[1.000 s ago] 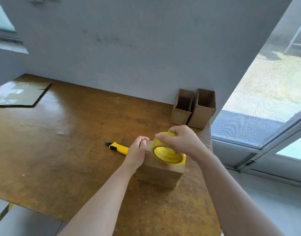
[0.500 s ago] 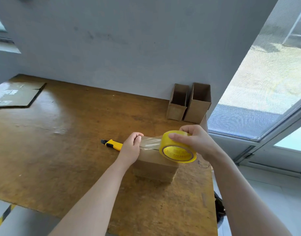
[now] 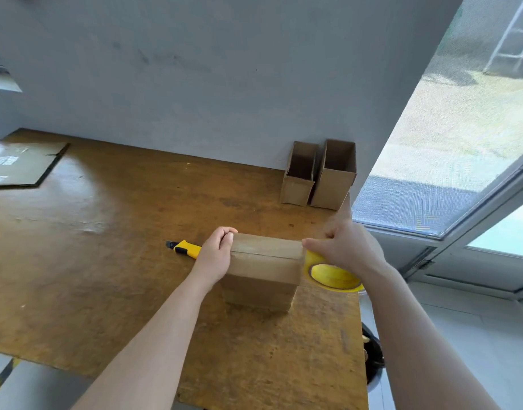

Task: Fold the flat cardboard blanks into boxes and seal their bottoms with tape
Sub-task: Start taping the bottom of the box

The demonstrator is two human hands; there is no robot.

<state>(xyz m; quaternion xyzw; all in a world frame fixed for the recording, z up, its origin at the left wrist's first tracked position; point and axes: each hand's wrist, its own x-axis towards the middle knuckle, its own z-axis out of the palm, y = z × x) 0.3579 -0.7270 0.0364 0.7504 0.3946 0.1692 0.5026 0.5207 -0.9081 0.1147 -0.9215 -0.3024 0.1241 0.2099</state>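
Observation:
A folded cardboard box [image 3: 263, 273] stands on the wooden table [image 3: 106, 247] with its closed flaps facing up. Clear tape runs along the flap seam across its top. My left hand [image 3: 215, 255] grips the box's left end, fingers curled over the tape there. My right hand [image 3: 347, 247] grips the yellow tape roll [image 3: 332, 275] just past the box's right edge, lowered beside that end. Part of the roll is hidden under my fingers.
A yellow utility knife [image 3: 184, 247] lies left of the box, partly behind my left hand. Two finished open boxes [image 3: 319, 176] stand against the wall at the back right. Flat cardboard blanks [image 3: 17, 164] lie at the far left. The table's right edge is close to the roll.
My right hand has drawn the tape roll rightward across the box top and down past its right edge. The left hand stayed on the left end.

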